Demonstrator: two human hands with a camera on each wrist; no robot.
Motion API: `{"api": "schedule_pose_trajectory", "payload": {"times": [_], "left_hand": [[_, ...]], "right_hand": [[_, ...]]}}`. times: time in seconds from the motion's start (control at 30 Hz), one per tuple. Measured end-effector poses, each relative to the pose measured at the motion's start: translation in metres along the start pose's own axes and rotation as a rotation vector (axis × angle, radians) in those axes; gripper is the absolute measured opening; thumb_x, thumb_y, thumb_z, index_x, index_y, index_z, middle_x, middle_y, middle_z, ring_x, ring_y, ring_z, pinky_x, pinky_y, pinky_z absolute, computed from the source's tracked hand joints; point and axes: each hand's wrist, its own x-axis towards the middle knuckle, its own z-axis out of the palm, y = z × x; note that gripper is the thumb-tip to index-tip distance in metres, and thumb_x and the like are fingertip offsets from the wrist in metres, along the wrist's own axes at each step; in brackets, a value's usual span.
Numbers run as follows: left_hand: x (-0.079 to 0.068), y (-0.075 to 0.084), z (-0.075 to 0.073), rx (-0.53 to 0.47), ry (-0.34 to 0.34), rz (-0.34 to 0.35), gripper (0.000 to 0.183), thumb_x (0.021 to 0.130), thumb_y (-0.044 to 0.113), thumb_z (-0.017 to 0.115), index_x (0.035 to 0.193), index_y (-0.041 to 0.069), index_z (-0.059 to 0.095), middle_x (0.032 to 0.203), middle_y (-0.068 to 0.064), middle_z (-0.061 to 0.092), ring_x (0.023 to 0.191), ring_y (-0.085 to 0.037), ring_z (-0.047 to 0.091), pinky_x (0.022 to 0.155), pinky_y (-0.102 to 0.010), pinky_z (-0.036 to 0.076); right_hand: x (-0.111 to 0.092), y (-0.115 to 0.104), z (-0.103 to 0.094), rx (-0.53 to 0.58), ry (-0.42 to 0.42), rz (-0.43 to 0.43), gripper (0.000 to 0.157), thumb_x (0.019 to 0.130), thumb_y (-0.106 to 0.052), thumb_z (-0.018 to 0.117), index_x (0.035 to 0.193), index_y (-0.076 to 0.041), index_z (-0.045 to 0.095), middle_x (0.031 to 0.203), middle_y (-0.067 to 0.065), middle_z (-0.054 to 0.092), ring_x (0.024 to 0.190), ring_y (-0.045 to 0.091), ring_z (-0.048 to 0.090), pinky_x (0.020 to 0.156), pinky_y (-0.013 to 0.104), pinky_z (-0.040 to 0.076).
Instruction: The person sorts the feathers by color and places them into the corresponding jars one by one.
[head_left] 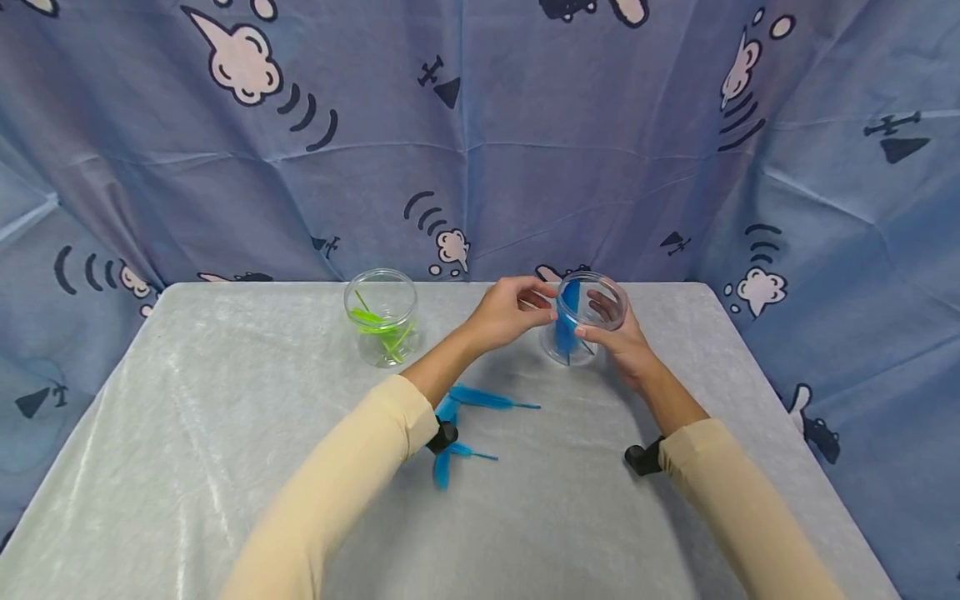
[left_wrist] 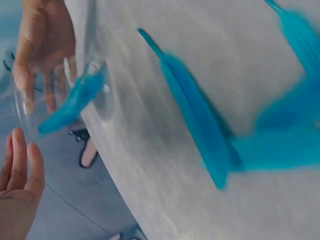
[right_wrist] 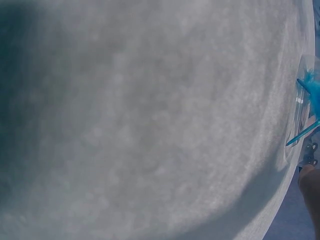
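A clear glass jar [head_left: 551, 350] with blue feathers [head_left: 567, 321] inside stands at the back right of the table. My right hand [head_left: 628, 350] grips it near the rim, thumb in front and fingers behind, seen through the glass. On the jar's left side my left hand [head_left: 506, 312] is held at rim height; its fingers [left_wrist: 20, 165] are loosely extended with nothing in them. Several more blue feathers [head_left: 483, 398] lie on the table by my left forearm, which partly hides them. The right wrist view catches only the jar's edge and feathers [right_wrist: 314, 92].
A second clear jar [head_left: 381, 275] holding bright green feathers [head_left: 390, 337] stands at the back, left of my left hand. A pale cloth covers the table [head_left: 225, 433]. Behind and beside it hangs a blue patterned curtain [head_left: 540, 150].
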Motion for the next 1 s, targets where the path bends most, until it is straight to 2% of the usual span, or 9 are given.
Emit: {"api": "schedule_pose_trajectory", "payload": {"times": [0.27, 0.5, 0.73, 1.0], "left_hand": [[-0.021, -0.017, -0.019, 0.09, -0.033, -0.064, 0.026, 0.092, 0.007, 0.071, 0.118, 0.003, 0.067, 0.101, -0.011, 0.071, 0.086, -0.019, 0.066, 0.074, -0.027, 0.053], [-0.043, -0.036, -0.029, 0.15, -0.12, -0.094, 0.029, 0.089, 0.004, 0.073, 0.118, 0.001, 0.067, 0.102, -0.013, 0.071, 0.089, -0.021, 0.068, 0.081, -0.029, 0.055], [-0.062, -0.057, -0.043, 0.199, -0.121, -0.118, 0.033, 0.088, 0.002, 0.074, 0.119, -0.003, 0.065, 0.104, -0.016, 0.069, 0.087, -0.02, 0.066, 0.08, -0.029, 0.055], [-0.08, -0.073, -0.056, 0.265, -0.119, -0.133, 0.031, 0.087, 0.004, 0.075, 0.116, -0.004, 0.066, 0.094, -0.009, 0.069, 0.08, -0.017, 0.063, 0.072, -0.026, 0.052]], "right_hand": [[-0.001, -0.002, -0.001, 0.019, -0.007, 0.004, 0.095, 0.09, 0.003, 0.069, 0.158, -0.025, 0.01, 0.162, 0.012, 0.021, 0.15, 0.027, 0.016, 0.119, 0.05, 0.021], [-0.001, -0.001, -0.002, 0.011, -0.001, 0.006, 0.096, 0.089, 0.002, 0.07, 0.158, -0.027, 0.01, 0.163, 0.012, 0.022, 0.15, 0.027, 0.016, 0.119, 0.049, 0.021], [-0.001, -0.001, -0.001, 0.002, 0.001, 0.007, 0.097, 0.089, 0.002, 0.07, 0.159, -0.026, 0.009, 0.163, 0.011, 0.021, 0.15, 0.026, 0.016, 0.119, 0.049, 0.021], [-0.001, 0.0, -0.002, 0.001, 0.002, 0.01, 0.097, 0.089, 0.002, 0.071, 0.159, -0.026, 0.009, 0.163, 0.011, 0.021, 0.15, 0.026, 0.016, 0.119, 0.049, 0.021]]}}
